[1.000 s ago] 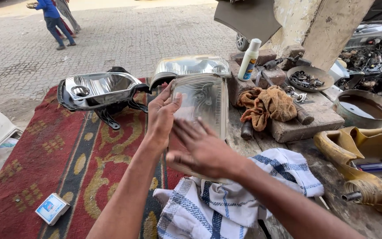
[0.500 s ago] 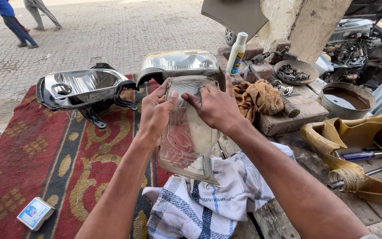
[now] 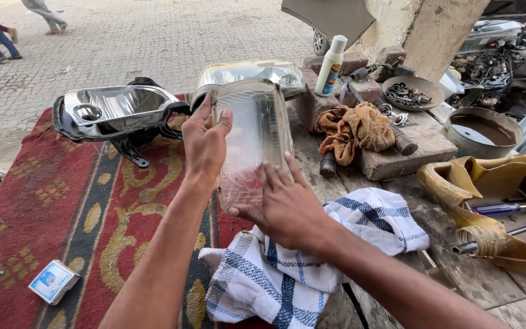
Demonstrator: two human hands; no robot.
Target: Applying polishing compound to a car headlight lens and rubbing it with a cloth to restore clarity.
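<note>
Clear lens [image 3: 254, 137] held up off checked cloth [image 3: 312, 262]: left hand [image 3: 205, 143] grips its side edge, right hand [image 3: 287, 207] cups bottom w/ fingers spread, prob. to steady it.

Lens [image 3: 257, 137]: clear plastic, smooth, glossy, faint ribbing, slightly hazy near the lower end. Reflector [image 3: 114, 109]: chrome-bright mirror finish inside, black matt plastic housing behind. Second lamp [image 3: 248, 73] behind the lens: glossy, reflective. Towel [image 3: 287, 274]: soft woven cloth, white with blue checks, matt. Rug [image 3: 62, 201]: coarse woven pile, red with yellow pattern, dusty. Rag [image 3: 354, 129]: rumpled brown cloth, grimy. Bottle [image 3: 330, 66]: smooth white plastic. Bench [image 3: 445, 256]: rough weathered wood, stained. Block [image 3: 397, 155]: rough stone or concrete. Bowl [image 3: 482, 131]: dull grey metal. Yellow panel [image 3: 488, 183]: worn, scuffed paint. Small box [image 3: 53, 281]: glossy card.
</note>
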